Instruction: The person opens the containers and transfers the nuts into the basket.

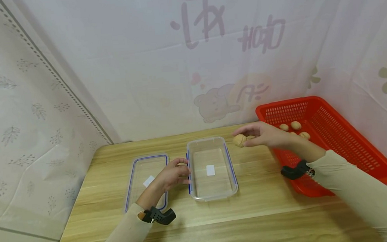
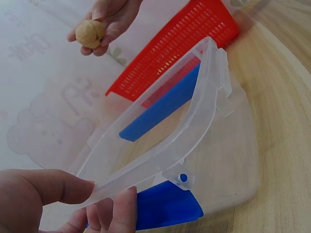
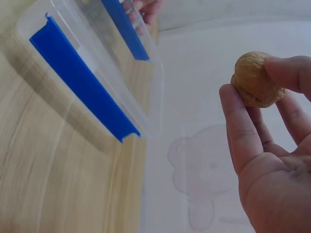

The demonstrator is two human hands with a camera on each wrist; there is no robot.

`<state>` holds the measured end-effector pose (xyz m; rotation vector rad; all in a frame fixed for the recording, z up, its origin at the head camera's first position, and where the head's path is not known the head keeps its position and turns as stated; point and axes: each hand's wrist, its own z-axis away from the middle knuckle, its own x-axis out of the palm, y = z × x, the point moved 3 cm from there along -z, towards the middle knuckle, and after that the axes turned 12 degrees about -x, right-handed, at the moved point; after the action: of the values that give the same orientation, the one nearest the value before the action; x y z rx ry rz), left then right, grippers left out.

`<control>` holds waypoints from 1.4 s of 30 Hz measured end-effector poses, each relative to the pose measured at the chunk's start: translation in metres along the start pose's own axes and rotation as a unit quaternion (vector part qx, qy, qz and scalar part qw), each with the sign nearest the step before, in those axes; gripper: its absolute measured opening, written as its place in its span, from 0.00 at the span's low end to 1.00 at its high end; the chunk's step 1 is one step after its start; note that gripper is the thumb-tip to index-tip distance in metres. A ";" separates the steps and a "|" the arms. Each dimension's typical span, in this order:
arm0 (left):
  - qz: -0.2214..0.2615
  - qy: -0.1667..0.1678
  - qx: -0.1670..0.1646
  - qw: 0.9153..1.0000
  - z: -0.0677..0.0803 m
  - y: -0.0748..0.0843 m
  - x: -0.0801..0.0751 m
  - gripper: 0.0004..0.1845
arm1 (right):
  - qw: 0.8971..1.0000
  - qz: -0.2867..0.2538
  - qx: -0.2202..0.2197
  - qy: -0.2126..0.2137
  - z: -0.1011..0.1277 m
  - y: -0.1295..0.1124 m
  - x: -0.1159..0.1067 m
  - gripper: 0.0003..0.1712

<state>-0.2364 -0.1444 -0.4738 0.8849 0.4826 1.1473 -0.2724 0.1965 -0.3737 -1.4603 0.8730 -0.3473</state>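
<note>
Gripping the clear container's [image 1: 211,168] left rim, the left hand [image 1: 173,173] is steadying it mid-table. Above its far right corner, the right hand [image 1: 265,134] is pinching a walnut [image 1: 239,140], partly hiding walnuts in the red basket [image 1: 350,140].

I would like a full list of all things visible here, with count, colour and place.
walnut in hand: 1, tan, above the table beside the container's far right corner
clear container: 1, transparent with blue clips, table centre
lid: 1, clear with blue edge, left of container
red basket: 1, right side of table
walnuts in basket: at least 4, tan
table: 1, light wood
left hand: grips the container's left rim
right hand: pinches the walnut
</note>
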 end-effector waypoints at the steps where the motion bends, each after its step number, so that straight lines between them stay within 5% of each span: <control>1: 0.001 -0.001 0.001 1.000 0.000 0.000 0.000 0.25 | 1.000 0.003 -0.003 0.003 0.002 -0.001 -0.002 0.27; 27: -0.007 -0.006 -0.008 1.000 0.002 0.000 -0.001 0.27 | 0.996 0.040 0.024 0.070 0.062 -0.003 -0.050 0.22; 42: -0.004 -0.007 -0.008 1.000 0.001 -0.001 -0.002 0.27 | 0.992 0.053 0.058 0.103 0.095 0.019 -0.077 0.20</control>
<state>-0.2359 -0.1467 -0.4741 0.8763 0.4649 1.1358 -0.2632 0.3203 -0.3800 -1.2809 1.0738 -0.4674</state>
